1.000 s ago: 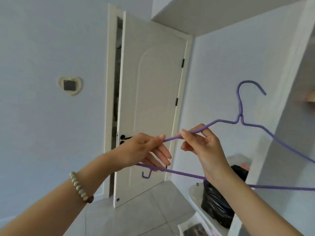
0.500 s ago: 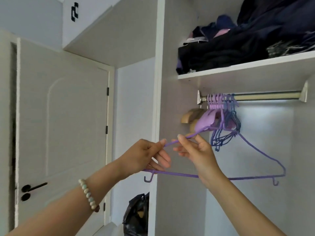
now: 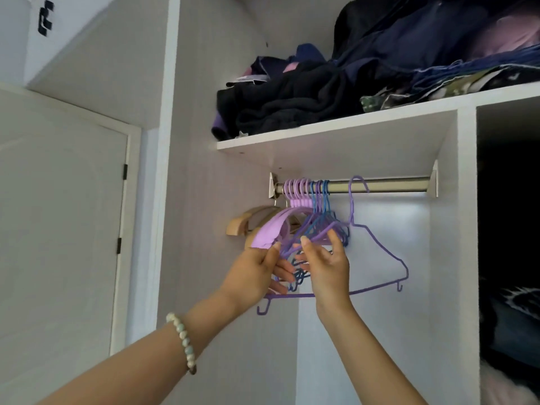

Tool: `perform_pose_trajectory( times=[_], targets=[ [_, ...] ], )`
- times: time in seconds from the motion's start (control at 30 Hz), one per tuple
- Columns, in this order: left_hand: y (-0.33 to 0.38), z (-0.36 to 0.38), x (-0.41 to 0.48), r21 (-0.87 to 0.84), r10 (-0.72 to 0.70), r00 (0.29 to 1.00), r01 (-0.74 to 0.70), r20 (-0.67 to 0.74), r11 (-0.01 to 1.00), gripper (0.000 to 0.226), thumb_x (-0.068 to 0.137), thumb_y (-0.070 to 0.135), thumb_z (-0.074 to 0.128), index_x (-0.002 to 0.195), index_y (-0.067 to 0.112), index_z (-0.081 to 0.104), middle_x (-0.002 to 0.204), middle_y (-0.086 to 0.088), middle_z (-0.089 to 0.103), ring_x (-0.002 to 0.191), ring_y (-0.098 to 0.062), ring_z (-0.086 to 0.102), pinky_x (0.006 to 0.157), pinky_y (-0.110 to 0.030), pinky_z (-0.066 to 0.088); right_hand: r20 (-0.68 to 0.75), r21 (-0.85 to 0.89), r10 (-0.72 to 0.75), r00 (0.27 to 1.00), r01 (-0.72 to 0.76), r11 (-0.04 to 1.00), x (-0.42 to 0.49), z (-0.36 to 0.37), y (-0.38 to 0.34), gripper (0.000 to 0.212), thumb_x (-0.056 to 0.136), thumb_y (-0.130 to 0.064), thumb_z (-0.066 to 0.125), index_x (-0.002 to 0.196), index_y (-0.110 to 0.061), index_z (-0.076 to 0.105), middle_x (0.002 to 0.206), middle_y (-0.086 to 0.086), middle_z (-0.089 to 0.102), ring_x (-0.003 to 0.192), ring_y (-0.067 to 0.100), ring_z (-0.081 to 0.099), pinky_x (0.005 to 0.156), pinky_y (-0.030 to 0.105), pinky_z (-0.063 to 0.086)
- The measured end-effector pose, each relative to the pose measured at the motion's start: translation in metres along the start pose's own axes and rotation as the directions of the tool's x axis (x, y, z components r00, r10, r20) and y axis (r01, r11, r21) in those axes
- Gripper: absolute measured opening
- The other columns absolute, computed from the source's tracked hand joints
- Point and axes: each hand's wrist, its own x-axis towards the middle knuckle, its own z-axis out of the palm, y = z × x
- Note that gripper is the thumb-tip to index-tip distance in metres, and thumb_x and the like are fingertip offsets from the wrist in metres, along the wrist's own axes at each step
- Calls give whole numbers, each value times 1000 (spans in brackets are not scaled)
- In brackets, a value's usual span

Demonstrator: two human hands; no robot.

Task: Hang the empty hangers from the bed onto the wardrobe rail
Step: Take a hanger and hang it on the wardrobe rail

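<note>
While both arms reach up into the wardrobe, the two hands hold one purple wire hanger (image 3: 380, 248) by its left slanted side. The left hand (image 3: 257, 273) has its thumb and curled fingers pinched on the wire at the low end. The right hand (image 3: 327, 267) is just beside it, and its thumb and first finger pinch the same wire a bit higher up. The hanger's flat bottom bar runs behind both wrists, with a little hook at each end.

The top hook of this hanger is up at the metal rail (image 3: 394, 184) and curves over it. I cannot tell if it sits on the rail or just hangs in front of it. It is a little way to the right of a tight bunch of hangers (image 3: 309, 194) that hang near the left end of the rail. Some of these are light purple and some are blue. The hands are in front of the low parts of that bunch. A wooden hanger (image 3: 245, 223) pokes out on the far left.

Above the rail is a white shelf (image 3: 350, 124) with a heap of dark clothes (image 3: 292, 103) on it. A bead bracelet (image 3: 182, 337) is on the left wrist. A white door (image 3: 58, 214) is on the left.
</note>
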Motion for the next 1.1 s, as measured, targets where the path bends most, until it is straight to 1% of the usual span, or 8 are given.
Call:
perform_pose_trajectory(
  times=[0.1,0.3,0.43,0.63,0.73,0.83,0.97,1.1],
  targets=[
    [-2,21,23,4,12,1000,-12,8,1000,41,101,31,32,84,10,62,74,-1,66,48,-10,59,46,-13,45,4,-53,11,1000,-11,999,29,-17,4,64,90,-16,61,146,-16,30,69,-9,65,59,2,60,73,27,53],
    [-6,45,62,34,-36,997,33,75,999,31,102,26,32,101,8,57,89,-2,65,58,-9,60,51,-13,49,54,-108,53,997,-47,993,81,-34,14,58,92,-14,58,145,-17,34,78,-7,65,69,7,60,64,18,52],
    [-7,52,83,99,-43,996,35,78,994,37,102,23,31,120,2,56,115,-13,61,87,-19,60,52,-11,51,77,-134,83,994,-72,988,110,-35,26,55,93,-12,56,144,-16,35,78,-8,63,71,6,62,62,17,52],
    [-10,56,108,146,-110,991,98,80,984,37,103,25,31,126,9,55,130,-14,54,100,-21,58,58,-14,53,107,-117,163,981,-150,982,140,-35,45,51,93,-10,54,141,-18,40,91,-2,66,76,12,66,73,29,54],
    [-16,57,114,163,-129,989,116,73,980,34,102,22,33,125,7,54,132,-14,53,105,-22,59,63,-18,54,115,-173,195,974,-174,969,144,-36,55,50,93,-14,55,141,-19,41,102,5,67,79,15,65,67,26,53],
    [-23,55,113,174,-140,988,126,72,977,33,102,16,35,125,2,52,129,-12,54,120,-25,54,74,-26,54,140,-231,202,969,-167,958,143,-36,62,49,93,-18,58,140,-21,44,91,-3,64,73,10,59,61,22,51],
    [-21,47,104,208,-138,989,125,46,970,31,101,18,38,122,5,55,109,-7,55,85,-20,61,53,-15,51,135,-254,175,975,-137,958,139,-34,61,51,90,-20,62,138,-20,45,88,-7,62,78,11,59,64,24,51],
    [-17,30,93,304,-100,995,90,16,948,21,98,19,42,102,9,59,99,-10,59,67,-24,60,57,-25,52,72,-393,33,997,-2,920,126,-30,51,57,88,-30,64,138,-16,42,127,3,55,112,15,52,86,28,43]
  ],
)
